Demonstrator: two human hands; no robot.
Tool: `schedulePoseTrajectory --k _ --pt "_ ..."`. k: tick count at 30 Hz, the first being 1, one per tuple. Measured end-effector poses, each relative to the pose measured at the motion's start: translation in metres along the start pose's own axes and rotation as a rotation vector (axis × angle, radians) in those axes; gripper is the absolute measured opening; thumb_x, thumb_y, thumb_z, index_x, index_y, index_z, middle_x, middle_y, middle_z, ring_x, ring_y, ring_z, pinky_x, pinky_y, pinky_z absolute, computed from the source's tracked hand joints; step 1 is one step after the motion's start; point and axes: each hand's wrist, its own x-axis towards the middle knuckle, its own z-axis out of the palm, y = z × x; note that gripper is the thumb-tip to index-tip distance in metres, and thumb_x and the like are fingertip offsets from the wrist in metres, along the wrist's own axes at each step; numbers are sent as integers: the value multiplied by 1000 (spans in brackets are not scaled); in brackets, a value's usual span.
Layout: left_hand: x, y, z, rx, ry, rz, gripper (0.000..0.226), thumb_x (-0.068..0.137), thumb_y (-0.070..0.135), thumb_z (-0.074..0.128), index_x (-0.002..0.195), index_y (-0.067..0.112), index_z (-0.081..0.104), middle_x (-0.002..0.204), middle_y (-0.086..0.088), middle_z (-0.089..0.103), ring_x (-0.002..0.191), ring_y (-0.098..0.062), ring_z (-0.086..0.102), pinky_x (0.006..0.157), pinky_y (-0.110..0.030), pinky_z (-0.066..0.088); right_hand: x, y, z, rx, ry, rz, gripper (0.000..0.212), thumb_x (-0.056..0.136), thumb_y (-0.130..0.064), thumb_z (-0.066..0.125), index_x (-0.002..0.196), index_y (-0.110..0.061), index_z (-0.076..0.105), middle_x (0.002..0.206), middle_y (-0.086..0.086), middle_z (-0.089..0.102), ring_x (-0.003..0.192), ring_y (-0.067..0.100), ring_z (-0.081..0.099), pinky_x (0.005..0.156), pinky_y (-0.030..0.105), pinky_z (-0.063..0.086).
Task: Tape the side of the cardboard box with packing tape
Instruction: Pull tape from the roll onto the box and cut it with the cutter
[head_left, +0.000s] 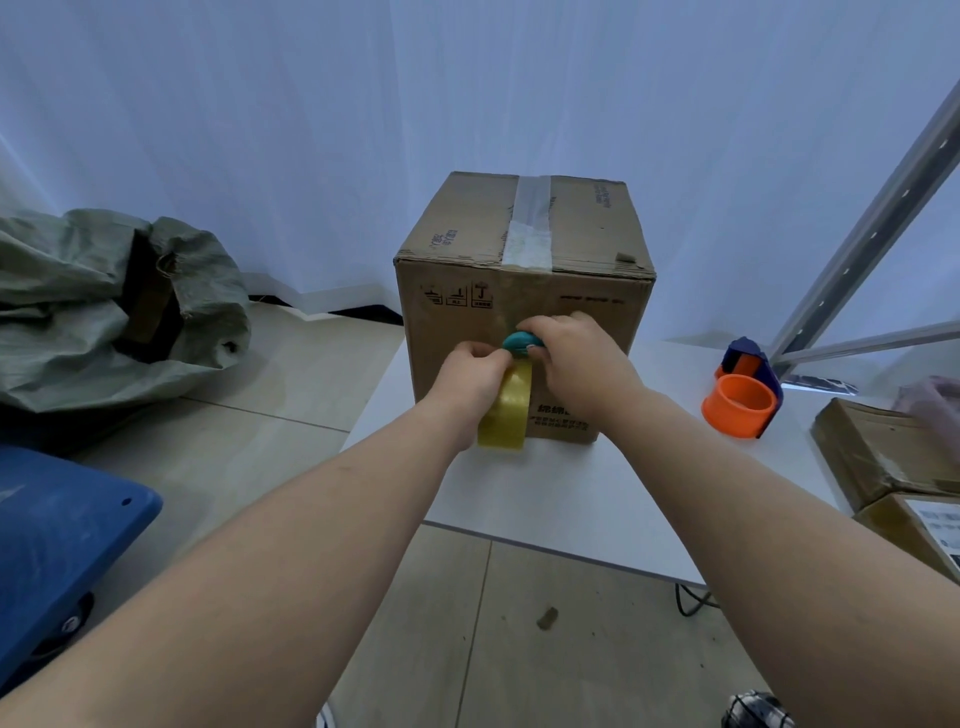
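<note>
A brown cardboard box (524, 291) stands upright on the white table (545, 499), with old clear tape across its top. A strip of yellowish packing tape (508, 410) runs down the box's near side to the table. My right hand (576, 358) is closed around a teal tape dispenser (519, 344) pressed against that side. My left hand (470, 382) pinches the tape just left of the dispenser, its fingers touching the strip's upper part. Most of the dispenser is hidden by my right hand.
An orange and dark blue tape dispenser (743, 395) sits on the table to the right. Flat cardboard packages (883, 452) lie at the right edge by a metal rack frame (862, 249). On the floor left are a grey-green sack (104, 306) and a blue cart (57, 545).
</note>
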Motion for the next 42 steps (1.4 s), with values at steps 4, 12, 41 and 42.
schedulePoseTrajectory --k 4,12,41,42 --pt "-1 1 1 46 6 21 31 92 29 54 120 17 48 95 -4 52 92 -23 49 76 -35 41 0 -2 1 24 10 26 33 96 -12 46 129 -13 51 124 8 61 114 24 49 94 36 45" --pt "-8 -5 0 61 7 -73 17 91 25 57 95 11 48 79 -4 48 72 -19 47 63 -28 40 0 -2 7 63 75 39 31 96 -13 46 125 -10 54 117 11 64 108 27 54 89 36 46" --pt "-6 -17 8 49 82 75 14 100 29 41 103 17 48 79 3 49 68 -10 43 56 -24 34 -10 -12 -3 -53 -24 -57 14 94 -26 50 94 -16 40 86 -3 44 81 14 40 63 29 36" --pt "-5 -17 8 53 82 75 14 100 27 41 104 17 48 79 3 49 68 -10 43 56 -24 33 -9 -13 -1 -58 -25 -58 14 94 -26 50 94 -17 40 87 -3 45 81 14 40 63 29 37"
